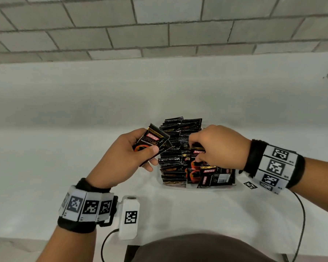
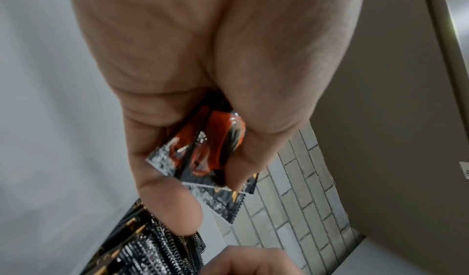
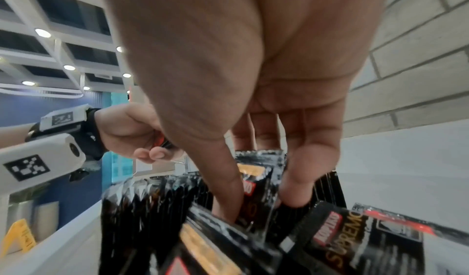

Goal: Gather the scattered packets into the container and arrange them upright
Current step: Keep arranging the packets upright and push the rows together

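Black Kopiko packets (image 1: 171, 161) stand upright in rows in a shallow white container (image 1: 212, 188) on the white table. A few more packets (image 1: 215, 179) lie flat at its near right end. My left hand (image 1: 149, 156) hovers just left of the container and grips a small stack of packets (image 1: 152, 141) between thumb and fingers; the stack (image 2: 203, 155) shows close up in the left wrist view. My right hand (image 1: 195, 151) reaches down into the container, thumb and fingers pinching one upright packet (image 3: 259, 181) among the rows.
A grey tiled wall (image 1: 159, 35) rises behind the table. Bare white tabletop (image 1: 64, 110) spreads left of and beyond the container. Black cables (image 1: 301, 214) hang from both wrist cameras near the table's front edge, where my body (image 1: 197, 248) stands.
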`<action>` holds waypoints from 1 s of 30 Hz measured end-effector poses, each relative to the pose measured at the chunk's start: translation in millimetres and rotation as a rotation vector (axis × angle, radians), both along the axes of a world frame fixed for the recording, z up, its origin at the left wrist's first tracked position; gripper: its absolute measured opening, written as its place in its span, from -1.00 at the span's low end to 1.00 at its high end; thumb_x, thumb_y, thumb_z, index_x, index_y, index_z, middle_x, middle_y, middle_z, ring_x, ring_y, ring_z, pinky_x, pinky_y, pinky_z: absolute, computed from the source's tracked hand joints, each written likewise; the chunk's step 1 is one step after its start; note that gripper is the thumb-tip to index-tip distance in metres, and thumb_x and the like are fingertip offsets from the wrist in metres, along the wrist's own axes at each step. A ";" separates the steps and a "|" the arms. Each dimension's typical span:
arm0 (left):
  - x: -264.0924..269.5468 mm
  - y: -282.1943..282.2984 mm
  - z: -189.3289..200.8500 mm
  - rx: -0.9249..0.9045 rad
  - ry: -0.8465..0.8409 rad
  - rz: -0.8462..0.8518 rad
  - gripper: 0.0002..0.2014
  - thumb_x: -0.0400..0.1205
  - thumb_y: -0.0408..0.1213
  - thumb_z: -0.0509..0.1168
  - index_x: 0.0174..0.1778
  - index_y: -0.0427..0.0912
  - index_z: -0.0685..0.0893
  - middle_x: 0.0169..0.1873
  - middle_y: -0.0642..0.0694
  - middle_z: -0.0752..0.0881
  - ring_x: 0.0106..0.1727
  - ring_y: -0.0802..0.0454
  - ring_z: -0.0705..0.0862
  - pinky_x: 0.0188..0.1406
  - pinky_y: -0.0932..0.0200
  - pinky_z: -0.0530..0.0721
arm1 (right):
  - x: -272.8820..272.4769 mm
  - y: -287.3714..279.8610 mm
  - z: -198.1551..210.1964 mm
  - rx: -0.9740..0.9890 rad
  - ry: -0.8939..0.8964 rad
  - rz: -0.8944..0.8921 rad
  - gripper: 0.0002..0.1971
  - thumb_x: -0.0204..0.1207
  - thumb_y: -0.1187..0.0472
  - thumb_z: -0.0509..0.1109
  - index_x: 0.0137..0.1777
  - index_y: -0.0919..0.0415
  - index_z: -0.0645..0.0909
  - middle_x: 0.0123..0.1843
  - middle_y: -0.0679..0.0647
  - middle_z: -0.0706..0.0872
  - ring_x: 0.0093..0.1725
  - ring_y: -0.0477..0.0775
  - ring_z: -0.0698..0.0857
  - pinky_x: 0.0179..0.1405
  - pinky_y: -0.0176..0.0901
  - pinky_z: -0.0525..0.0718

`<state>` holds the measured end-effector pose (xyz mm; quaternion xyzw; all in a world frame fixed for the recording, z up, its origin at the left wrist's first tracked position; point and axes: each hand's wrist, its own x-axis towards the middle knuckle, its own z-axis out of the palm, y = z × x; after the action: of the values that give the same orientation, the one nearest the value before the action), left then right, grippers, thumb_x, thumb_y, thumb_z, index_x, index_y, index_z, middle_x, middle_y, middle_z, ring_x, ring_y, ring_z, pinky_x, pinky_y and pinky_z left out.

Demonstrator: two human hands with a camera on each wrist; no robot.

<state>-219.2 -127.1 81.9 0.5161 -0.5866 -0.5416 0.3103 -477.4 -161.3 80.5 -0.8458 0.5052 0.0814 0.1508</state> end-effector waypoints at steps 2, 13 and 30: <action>0.3 0.3 -1.0 0.003 0.006 -0.003 -0.80 0.72 -0.45 0.38 0.22 -0.18 0.75 -0.13 -0.19 0.84 -0.19 -0.20 0.84 -0.26 0.03 0.81 | 3.5 -0.3 -0.1 0.037 -0.013 -0.011 -0.55 0.51 -0.04 0.56 0.36 -0.03 0.58 -0.28 -0.18 0.40 -0.24 -0.06 0.47 -0.40 -0.19 0.33; 2.6 -0.1 -4.1 0.010 0.008 -0.008 -0.81 0.72 -0.44 0.38 0.22 -0.17 0.75 -0.11 -0.24 0.83 -0.16 -0.25 0.84 -0.24 0.00 0.81 | 15.4 12.9 -13.0 -0.016 0.163 0.141 -0.19 0.28 -0.18 0.66 0.44 0.09 0.41 0.25 0.01 0.53 -0.04 0.12 0.71 -0.24 0.06 0.75; 5.4 0.4 -4.9 0.012 0.005 -0.006 -0.80 0.71 -0.41 0.40 0.23 -0.14 0.75 -0.09 -0.18 0.84 -0.15 -0.23 0.85 -0.20 -0.04 0.81 | 12.5 12.2 -11.5 0.176 0.070 0.069 -0.49 0.46 0.10 0.59 0.30 0.09 0.42 -0.29 -0.10 0.48 -0.35 -0.11 0.48 -0.47 -0.17 0.42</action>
<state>-213.8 -126.7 77.0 0.5148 -0.5841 -0.5471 0.3073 -464.9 -149.1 69.0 -0.8428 0.4718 0.1599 0.2039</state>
